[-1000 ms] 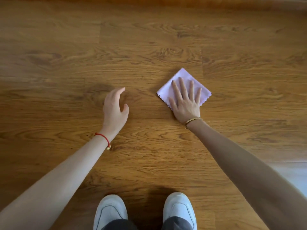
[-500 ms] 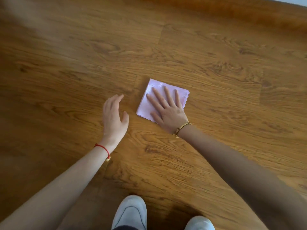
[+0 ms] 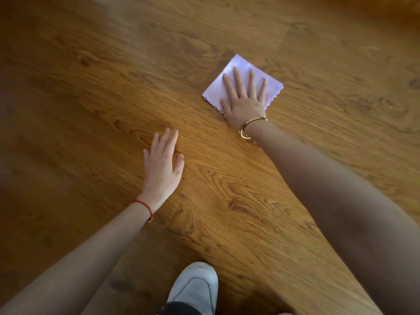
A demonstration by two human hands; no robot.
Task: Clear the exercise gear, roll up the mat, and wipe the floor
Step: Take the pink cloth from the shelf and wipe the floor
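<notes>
We see the right hand [image 3: 245,98] lying flat on the pale purple cloth [image 3: 239,64], its fingers [image 3: 238,80] straight and spread, pressing the cloth rather than gripping it. The cloth lies on the wooden floor [image 3: 91,87], ahead of us and to the right, with one corner pointing away. The palm and fingers cover its middle, so only the far corner, the left part and the scalloped right edge show.

The left hand [image 3: 162,169] holds nothing. Its fingers are straight and close together and the thumb is out to the side. We cannot tell whether it touches the boards or hangs just above them. It is well apart from the cloth.

A gold bracelet [image 3: 250,125] sits on the right wrist and a thin red string [image 3: 145,206] on the left. Any marking on the bracelet is too blurred to read. One white shoe [image 3: 195,287] shows at the bottom, its heel cut off by the edge and by a dark trouser hem. Both forearms run out of the frame, and the floor's far corners are smeared by motion.

Half a second ago the cloth lay just beside the left hand. Now it is farther forward and to the right, turned so a corner leads. The left fingers were bent then and are straighter now. The second shoe has almost left the view.
</notes>
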